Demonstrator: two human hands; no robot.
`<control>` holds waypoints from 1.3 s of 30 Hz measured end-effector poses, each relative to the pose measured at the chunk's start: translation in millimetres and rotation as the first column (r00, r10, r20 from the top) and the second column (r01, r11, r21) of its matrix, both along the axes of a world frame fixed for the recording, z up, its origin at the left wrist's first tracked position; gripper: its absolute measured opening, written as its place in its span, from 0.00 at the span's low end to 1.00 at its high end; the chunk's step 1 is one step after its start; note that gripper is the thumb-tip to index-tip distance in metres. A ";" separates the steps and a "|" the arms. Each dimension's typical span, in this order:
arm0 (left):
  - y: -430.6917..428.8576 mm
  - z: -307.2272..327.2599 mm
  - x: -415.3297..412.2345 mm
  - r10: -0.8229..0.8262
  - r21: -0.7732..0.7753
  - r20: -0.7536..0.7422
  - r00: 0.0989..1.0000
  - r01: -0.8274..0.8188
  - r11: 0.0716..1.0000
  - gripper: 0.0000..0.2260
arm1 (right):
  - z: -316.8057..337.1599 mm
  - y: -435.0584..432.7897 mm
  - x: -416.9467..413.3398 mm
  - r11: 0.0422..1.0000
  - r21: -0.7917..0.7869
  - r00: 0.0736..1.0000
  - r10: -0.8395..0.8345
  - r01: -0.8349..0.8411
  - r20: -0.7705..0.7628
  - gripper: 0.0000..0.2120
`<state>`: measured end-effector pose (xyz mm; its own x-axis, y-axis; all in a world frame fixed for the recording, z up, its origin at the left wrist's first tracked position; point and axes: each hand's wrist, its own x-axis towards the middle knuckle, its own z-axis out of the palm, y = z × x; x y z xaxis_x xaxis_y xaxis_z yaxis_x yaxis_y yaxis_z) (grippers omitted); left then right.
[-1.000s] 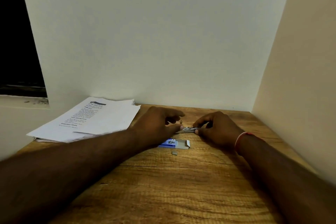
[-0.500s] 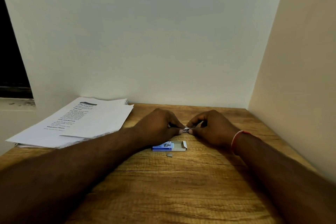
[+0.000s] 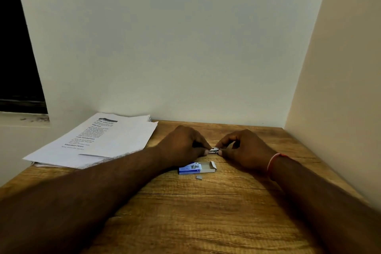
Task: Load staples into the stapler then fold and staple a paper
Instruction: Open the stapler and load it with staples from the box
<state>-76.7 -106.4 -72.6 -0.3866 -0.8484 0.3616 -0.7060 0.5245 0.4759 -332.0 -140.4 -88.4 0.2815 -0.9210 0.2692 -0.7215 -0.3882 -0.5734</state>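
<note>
A small metal stapler (image 3: 213,150) sits low over the wooden desk, pinched between both hands. My left hand (image 3: 183,145) grips its left end, and most of the stapler's body is hidden under those fingers. My right hand (image 3: 244,148) holds the right end with thumb and fingertips. Just in front lies an open blue staple box (image 3: 196,167) with its flap up. A short loose strip of staples (image 3: 199,177) rests on the desk in front of the box. A stack of printed papers (image 3: 103,140) lies at the back left.
The wooden desk (image 3: 206,212) sits in a corner, with a white wall behind and a cream wall close on the right. A dark window opening (image 3: 16,57) is at the far left. A red thread band circles my right wrist (image 3: 273,164).
My hands have come closer together around the stapler, so less of its metal shows between them. The box and the loose staples lie as before.
</note>
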 end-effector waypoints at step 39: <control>19.4 3.7 33.3 0.046 -0.060 -0.290 0.956 -0.066 0.996 0.08 | 12.1 43.8 42.2 0.977 -0.044 0.749 0.190 -0.210 0.635 0.13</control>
<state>-43.4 -87.1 -68.9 -0.2098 -0.8349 0.5088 -0.5737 0.5265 0.6275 -289.8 -96.6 -76.3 0.2348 -0.8731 0.4273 -0.0990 -0.4588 -0.8830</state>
